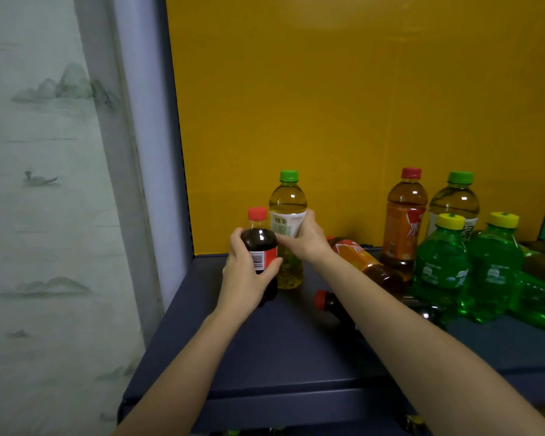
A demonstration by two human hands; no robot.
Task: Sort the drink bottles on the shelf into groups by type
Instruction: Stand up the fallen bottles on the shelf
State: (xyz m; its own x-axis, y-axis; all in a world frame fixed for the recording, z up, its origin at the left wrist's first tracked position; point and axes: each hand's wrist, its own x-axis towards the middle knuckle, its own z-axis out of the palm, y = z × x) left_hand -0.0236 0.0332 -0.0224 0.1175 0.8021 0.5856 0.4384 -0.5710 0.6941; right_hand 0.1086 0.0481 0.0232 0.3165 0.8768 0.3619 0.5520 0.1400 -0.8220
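My left hand grips a small cola bottle with a red cap, upright at the shelf's left. Just behind it my right hand holds a green tea bottle with a green cap, also upright. To the right, a red-capped iced tea bottle and a second green tea bottle stand at the back. Two green soda bottles with yellow caps stand in front of them. Another iced tea bottle and a cola bottle lie on their sides under my right forearm.
The dark blue shelf has a yellow back panel and a grey-blue upright post at its left. More green bottles lie at the far right. A painted curtain hangs left of the shelf.
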